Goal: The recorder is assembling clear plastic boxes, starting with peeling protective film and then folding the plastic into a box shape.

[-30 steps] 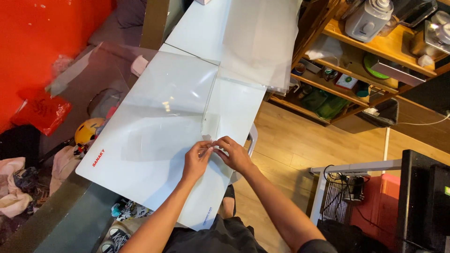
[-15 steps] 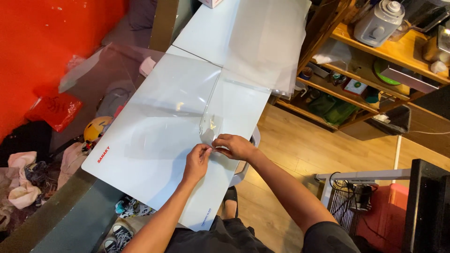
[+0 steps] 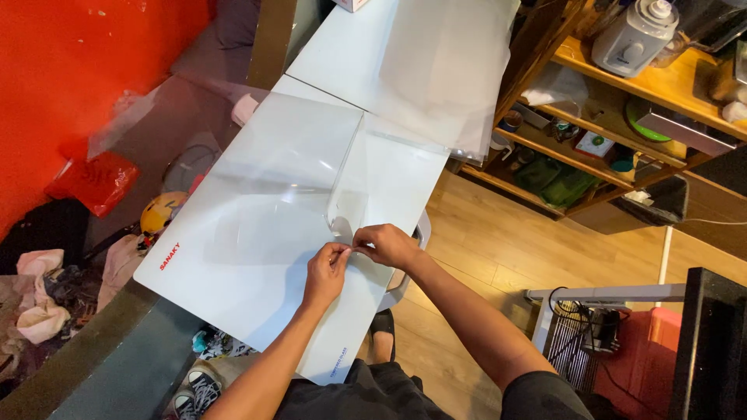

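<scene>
Left hand (image 3: 325,272) and right hand (image 3: 387,245) both pinched on the near corner of a thin clear plastic sheet (image 3: 296,187) over the white glossy worktop (image 3: 257,303), near its front edge; probably light, floppy, slippery, best held by corners.

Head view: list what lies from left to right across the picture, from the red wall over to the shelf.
Red wall → red bag → yellow ball → left hand → right hand → clear plastic sheet → wooden shelf.
</scene>
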